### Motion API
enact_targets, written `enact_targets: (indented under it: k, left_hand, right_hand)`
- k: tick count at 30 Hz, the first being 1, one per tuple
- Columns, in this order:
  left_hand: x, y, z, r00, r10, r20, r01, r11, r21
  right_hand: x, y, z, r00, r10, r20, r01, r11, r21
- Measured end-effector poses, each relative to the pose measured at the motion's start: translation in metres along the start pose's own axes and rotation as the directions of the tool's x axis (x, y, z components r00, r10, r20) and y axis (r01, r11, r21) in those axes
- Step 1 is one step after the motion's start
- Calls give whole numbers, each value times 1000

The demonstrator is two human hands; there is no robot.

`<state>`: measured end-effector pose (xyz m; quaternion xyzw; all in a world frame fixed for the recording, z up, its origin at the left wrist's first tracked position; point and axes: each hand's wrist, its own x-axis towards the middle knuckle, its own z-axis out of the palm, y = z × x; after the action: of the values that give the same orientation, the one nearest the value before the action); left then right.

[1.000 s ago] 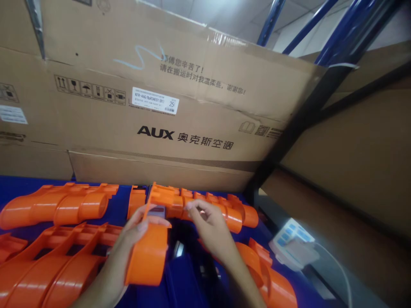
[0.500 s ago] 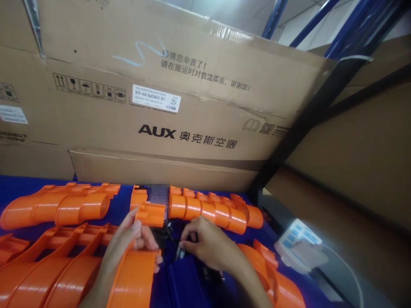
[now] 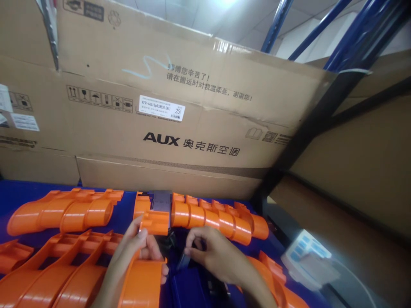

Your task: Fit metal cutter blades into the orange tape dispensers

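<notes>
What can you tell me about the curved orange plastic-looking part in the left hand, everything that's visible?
The curved, bright orange, plastic-looking part has a broad, smooth, slightly glossy band at the bottom of the view and a smaller ridged block above it. The bare left hand grips it between the two, fingers showing in the gap, fingertips past the band's right edge. It is held to the right of similar orange pieces. The picture's lower edge cuts off the band's near end.

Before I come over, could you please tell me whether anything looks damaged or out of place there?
Mainly the cardboard stands out: a loose blue scribble marks its upper part, unlike the neat black print.
</notes>
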<state>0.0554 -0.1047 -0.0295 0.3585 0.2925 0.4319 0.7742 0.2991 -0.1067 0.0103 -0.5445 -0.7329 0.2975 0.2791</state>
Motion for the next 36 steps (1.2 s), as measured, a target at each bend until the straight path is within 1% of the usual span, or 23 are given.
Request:
enact_targets:
  k: [4, 7, 11, 14, 16, 21, 25, 30, 33, 36]
  left_hand:
    - [1, -12, 7, 999, 32, -35, -34, 998, -61]
    - [3, -22, 7, 997, 62, -46, -65, 996, -56]
    - [5, -28, 5, 997, 58, -45, -60, 997, -50]
    - [8, -26, 2, 999, 42, 19, -40, 993, -114]
    - [10, -27, 0, 998, 63, 24, -60, 991, -117]
    - [15, -40, -6, 989, 137, -59, -141, 988, -67]
    - [15, -43, -7, 987, 140, -75, -144, 988, -61]
    - [13, -36, -1, 983, 165, -81, -170, 983, -63]
    - [14, -30, 1, 982, 172, -80, -176, 983, -43]
    - [15, -21, 1, 987, 141, -79, -148, 985, -91]
  right_hand:
    - [3, -2, -9, 1000, -22, -16, 25, 977, 213]
    - [6, -4, -12, 998, 17, -68, 12, 916, 402]
    - [9, -10, -6, 979, 92, -182, 24, 833, 552]
    - [10, -13, 3, 967, 128, -219, 39, 776, 629]
    - [11, -15, 7, 961, 153, -230, 38, 752, 658]
    - [12, -11, 10, 953, 193, -236, 21, 732, 682]
    - [15, -4, 10, 951, 194, -239, 25, 725, 688]
    - [16, -7, 8, 965, 168, -201, 16, 730, 684]
    - [15, -11, 6, 968, 133, -211, 50, 726, 686]
    - [13, -12, 9, 974, 82, -212, 88, 722, 686]
